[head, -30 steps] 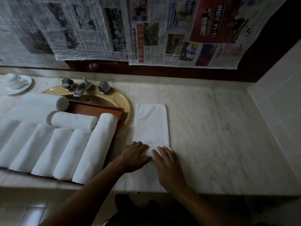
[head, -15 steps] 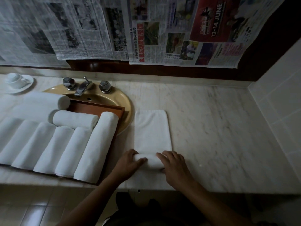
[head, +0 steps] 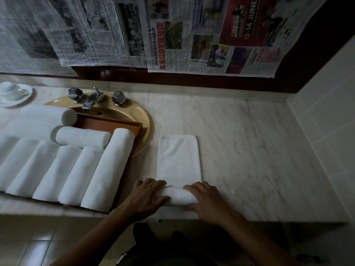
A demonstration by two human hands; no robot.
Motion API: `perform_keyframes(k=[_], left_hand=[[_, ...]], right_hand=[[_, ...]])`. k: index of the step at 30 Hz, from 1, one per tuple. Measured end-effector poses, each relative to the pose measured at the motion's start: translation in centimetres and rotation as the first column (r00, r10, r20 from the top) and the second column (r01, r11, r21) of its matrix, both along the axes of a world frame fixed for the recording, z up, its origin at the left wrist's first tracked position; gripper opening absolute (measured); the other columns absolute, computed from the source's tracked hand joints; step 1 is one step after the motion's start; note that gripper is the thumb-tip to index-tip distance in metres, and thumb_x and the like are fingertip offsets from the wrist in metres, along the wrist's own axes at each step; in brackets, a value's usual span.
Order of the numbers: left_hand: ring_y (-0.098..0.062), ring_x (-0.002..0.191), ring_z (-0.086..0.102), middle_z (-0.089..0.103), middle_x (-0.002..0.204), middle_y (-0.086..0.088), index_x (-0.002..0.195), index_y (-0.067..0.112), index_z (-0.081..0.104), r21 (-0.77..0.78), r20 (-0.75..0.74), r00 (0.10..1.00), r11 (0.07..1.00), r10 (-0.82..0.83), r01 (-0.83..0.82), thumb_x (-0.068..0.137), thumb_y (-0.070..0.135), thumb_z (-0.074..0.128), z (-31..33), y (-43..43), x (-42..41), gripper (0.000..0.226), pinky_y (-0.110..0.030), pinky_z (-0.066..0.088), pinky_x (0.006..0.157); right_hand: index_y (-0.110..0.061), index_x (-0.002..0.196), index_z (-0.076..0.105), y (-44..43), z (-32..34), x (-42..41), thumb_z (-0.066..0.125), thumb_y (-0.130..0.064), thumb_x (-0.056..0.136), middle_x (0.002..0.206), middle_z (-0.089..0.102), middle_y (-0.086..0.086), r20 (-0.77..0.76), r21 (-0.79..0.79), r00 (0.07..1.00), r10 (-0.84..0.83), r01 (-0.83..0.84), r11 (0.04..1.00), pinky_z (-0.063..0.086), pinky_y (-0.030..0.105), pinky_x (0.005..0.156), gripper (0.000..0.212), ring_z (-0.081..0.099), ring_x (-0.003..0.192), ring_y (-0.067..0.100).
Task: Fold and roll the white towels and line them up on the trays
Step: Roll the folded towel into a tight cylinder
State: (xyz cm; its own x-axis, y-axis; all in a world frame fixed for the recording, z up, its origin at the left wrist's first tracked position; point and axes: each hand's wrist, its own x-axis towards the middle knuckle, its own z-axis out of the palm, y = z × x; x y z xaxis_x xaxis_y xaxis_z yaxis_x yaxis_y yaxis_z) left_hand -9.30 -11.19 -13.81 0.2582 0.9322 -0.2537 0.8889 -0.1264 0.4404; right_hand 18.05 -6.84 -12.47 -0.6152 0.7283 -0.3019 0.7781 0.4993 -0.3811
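Observation:
A folded white towel (head: 178, 158) lies lengthwise on the marble counter (head: 249, 150), its near end rolled into a thick tube (head: 177, 196). My left hand (head: 147, 196) grips the tube's left end, thumb under it. My right hand (head: 206, 198) grips the right end, fingers over the top. To the left, a wooden tray (head: 132, 143) over the sink holds several rolled white towels (head: 107, 169) side by side, with one short roll (head: 82, 138) lying across them.
A tan sink (head: 142, 120) with chrome taps (head: 94, 97) sits behind the tray. More rolled towels (head: 48, 115) lie at far left, near a white cup and saucer (head: 13, 93). Newspaper covers the wall. A tiled wall bounds the counter on the right.
The near end of the flat towel has been lifted and rolled away from me. The roll has grown thicker and both hands moved forward with it.

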Motion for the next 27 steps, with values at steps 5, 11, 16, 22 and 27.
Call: perform_keyframes(k=[5, 11, 16, 22, 27], left_hand=[[-0.005, 0.121, 0.044, 0.057, 0.127, 0.018, 0.131, 0.04, 0.049, -0.036, 0.092, 0.989, 0.993, 0.119, -0.116, 0.088, 0.086, 0.019, -0.5, -1.0, -0.1, 0.071, -0.035, 0.027, 0.099], [-0.007, 0.105, 0.052, 0.062, 0.108, 0.019, 0.106, 0.038, 0.059, -0.121, 0.266, 0.895, 0.934, 0.358, -0.337, 0.086, 0.075, 0.043, -0.4, -0.8, 0.9, 0.045, -0.039, 0.036, 0.094], [-0.009, 0.085, 0.064, 0.068, 0.09, 0.011, 0.089, 0.03, 0.065, -0.215, 0.371, 0.757, 0.843, 0.537, -0.493, 0.086, 0.052, 0.071, -0.8, 0.5, 1.8, 0.023, -0.028, 0.05, 0.068], [-0.009, 0.082, 0.063, 0.067, 0.092, 0.004, 0.093, 0.025, 0.065, -0.268, 0.35, 0.703, 0.785, 0.619, -0.558, 0.093, 0.04, 0.072, -0.3, 1.3, 2.7, 0.017, -0.02, 0.042, 0.06], [-0.015, 0.12, 0.052, 0.056, 0.132, 0.005, 0.13, 0.026, 0.056, 0.226, 0.177, 0.896, 0.87, 0.407, -0.439, 0.1, 0.045, 0.054, -0.1, -1.1, 4.3, 0.036, -0.037, 0.047, 0.098]], right_hand=[[-0.035, 0.137, 0.048, -0.1, 1.1, 1.0, 0.068, -0.045, 0.091, 0.133, 0.05, -0.013, -0.123, -0.147, 0.983, -0.14, 0.121, 0.982, 0.04, 0.03, 0.1, 0.051, 0.048, 0.12, 0.01], [-0.037, 0.125, 0.059, 0.8, -0.1, 0.7, 0.048, -0.051, 0.094, 0.129, 0.056, -0.016, -0.111, -0.178, 0.965, -0.237, 0.215, 0.96, 0.041, 0.039, 0.102, 0.036, 0.049, 0.118, 0.012], [-0.031, 0.126, 0.065, -1.3, -0.4, -1.4, 0.057, -0.032, 0.09, 0.125, 0.059, -0.005, -0.146, 0.298, 0.962, -0.229, 0.263, 0.917, 0.048, 0.041, 0.088, 0.036, 0.054, 0.111, 0.022], [-0.026, 0.146, 0.054, -6.0, -3.2, -2.3, 0.052, -0.022, 0.093, 0.15, 0.052, 0.005, -0.152, 0.448, 0.987, -0.049, 0.113, 0.887, 0.036, 0.054, 0.112, 0.053, 0.047, 0.138, 0.029], [-0.021, 0.159, 0.033, -3.9, -3.8, -2.2, 0.054, -0.023, 0.093, 0.164, 0.033, 0.008, -0.033, 0.368, 0.999, 0.0, 0.013, 0.93, 0.013, 0.056, 0.122, 0.07, 0.03, 0.152, 0.031]])
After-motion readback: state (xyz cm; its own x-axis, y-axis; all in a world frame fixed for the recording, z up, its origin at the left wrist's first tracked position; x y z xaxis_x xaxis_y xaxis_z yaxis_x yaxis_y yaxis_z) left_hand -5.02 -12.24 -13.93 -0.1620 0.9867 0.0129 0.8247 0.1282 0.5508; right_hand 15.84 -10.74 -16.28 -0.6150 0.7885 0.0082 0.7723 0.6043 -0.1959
